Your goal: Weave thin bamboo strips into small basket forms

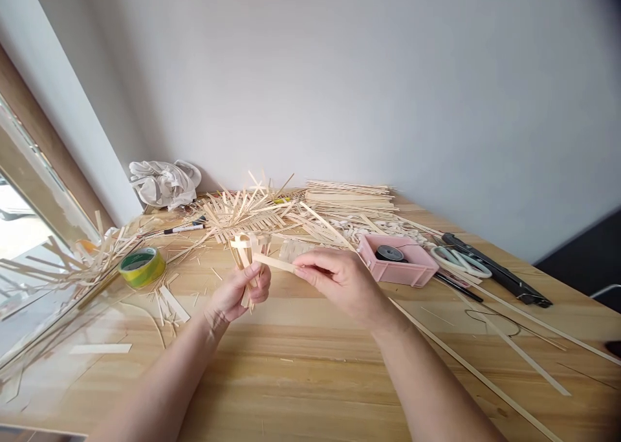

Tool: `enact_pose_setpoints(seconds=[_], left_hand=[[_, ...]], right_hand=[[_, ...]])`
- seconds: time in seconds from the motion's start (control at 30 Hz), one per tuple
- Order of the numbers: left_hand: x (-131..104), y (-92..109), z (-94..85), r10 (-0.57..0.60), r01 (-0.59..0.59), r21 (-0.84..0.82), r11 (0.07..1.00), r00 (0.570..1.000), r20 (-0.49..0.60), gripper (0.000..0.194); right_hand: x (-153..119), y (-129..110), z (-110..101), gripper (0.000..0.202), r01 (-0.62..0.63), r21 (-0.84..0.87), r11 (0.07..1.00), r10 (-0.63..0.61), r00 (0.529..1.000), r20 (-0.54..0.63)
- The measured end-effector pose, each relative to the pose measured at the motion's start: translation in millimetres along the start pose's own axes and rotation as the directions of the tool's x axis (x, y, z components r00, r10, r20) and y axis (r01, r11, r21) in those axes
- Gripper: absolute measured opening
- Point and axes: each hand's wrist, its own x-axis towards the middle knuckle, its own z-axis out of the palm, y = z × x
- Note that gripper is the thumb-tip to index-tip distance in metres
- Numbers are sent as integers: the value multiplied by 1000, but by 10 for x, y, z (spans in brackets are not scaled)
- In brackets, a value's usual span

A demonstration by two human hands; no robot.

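My left hand (242,290) is wrapped round the lower part of a small woven piece (245,251) made of pale bamboo strips. Its strips fan upward, with a band curving round the top. Between the thumb and fingers of my right hand (339,280) is the end of a flat pale strip (275,263), which reaches left to the side of the woven piece. Both hands are held above the wooden table (281,377). The palm-side fingers of my right hand are partly hidden.
Loose strips (237,215) and a strip stack (349,198) lie behind. A tape roll (142,267) and a marker (184,229) are left. Rightward are a pink box (398,261) with a spool, white-handled scissors (460,262), a black tool (495,270) and long strips. A white bag (165,183) sits back left.
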Motion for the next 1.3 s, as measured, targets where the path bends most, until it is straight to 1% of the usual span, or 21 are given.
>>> enact_pose_setpoints(seconds=[0.13,0.23,0.37,0.47,0.57,0.67,0.8,0.9,1.0,1.13,1.2,1.3], left_hand=[[25,-30,44,40,-35,71,997,996,-76,32],[37,-47,50,58,-47,95,994,991,-118,32],[54,-67,47,54,-27,156,987,985,-166,32],[61,-75,59,60,-24,191,981,981,-185,34],[56,-76,87,30,10,211,977,982,-185,36],[40,-77,115,-29,64,212,975,986,-164,38],[15,-93,126,-105,130,195,972,986,-130,37],[3,-107,116,-134,152,191,970,986,-104,36],[-5,-108,115,-162,175,180,968,983,-85,35],[-15,-101,135,-204,206,173,963,979,-30,32],[-17,-102,146,-212,216,185,959,976,-38,33],[-20,-109,160,-199,212,218,953,977,-77,34]], right_hand=[[2,23,45,13,58,-119,991,-65,996,-55],[-6,58,65,14,61,-195,979,-71,997,-44],[-24,87,107,15,71,-291,954,-83,996,-28],[-30,102,134,15,71,-320,945,-83,996,-27],[-14,139,130,14,49,-226,973,-54,998,-17],[10,199,104,14,-5,-76,997,8,999,39],[11,284,91,15,-139,85,987,128,983,129],[-5,331,102,18,-228,163,960,199,964,176],[-10,354,110,21,-286,210,935,247,950,194],[-3,350,116,24,-339,239,910,289,931,221],[-3,345,125,25,-349,232,908,301,928,220],[-8,344,146,21,-384,223,896,350,920,179]])
